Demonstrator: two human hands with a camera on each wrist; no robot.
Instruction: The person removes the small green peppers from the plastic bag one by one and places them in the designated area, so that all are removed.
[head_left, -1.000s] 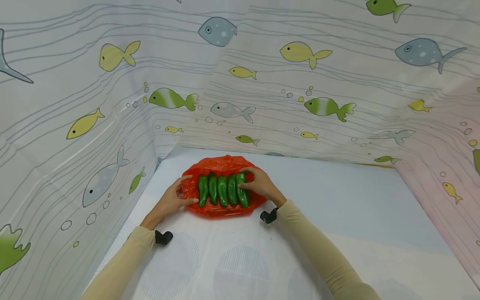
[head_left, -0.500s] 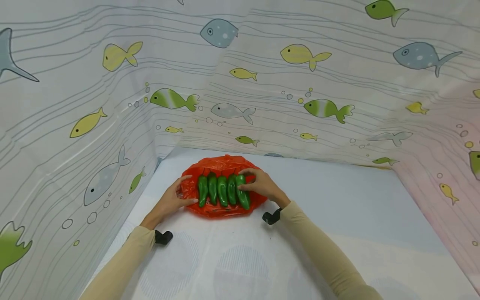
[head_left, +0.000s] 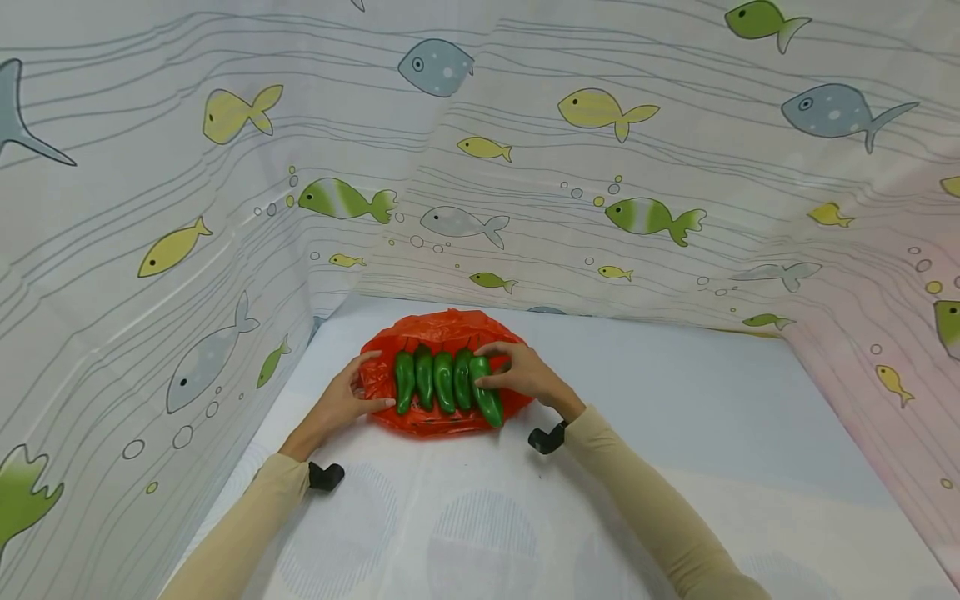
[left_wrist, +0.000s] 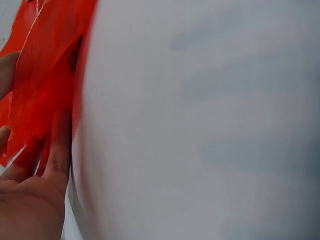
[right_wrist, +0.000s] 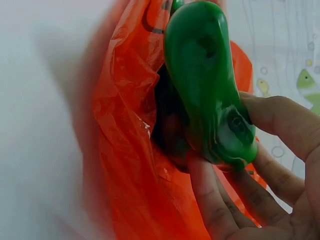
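Observation:
Several glossy green peppers (head_left: 443, 382) stand side by side in a red plastic bag (head_left: 450, 321) spread open on the table. In the head view, my left hand (head_left: 345, 401) curves round the bag's left end and holds it. Red film overlaps some of its fingers (left_wrist: 59, 150) in the left wrist view. At the right end of the row, my right hand (head_left: 520, 372) grips the outermost green pepper (head_left: 489, 404) near its upper end, thumb on one side and fingers on the other. That pepper (right_wrist: 202, 70) is tilted, its lower end pointing towards me and to the right.
A white cloth with pale round prints covers the table (head_left: 675, 400). Fish-printed curtains (head_left: 540, 183) enclose the back and both sides. Black wrist mounts (head_left: 547, 438) sit at the cuffs of both beige sleeves.
The rightmost pepper has tilted and shifted towards me, its lower end swinging right, as my right hand draws it down slightly. My left hand stays at the bag's left end.

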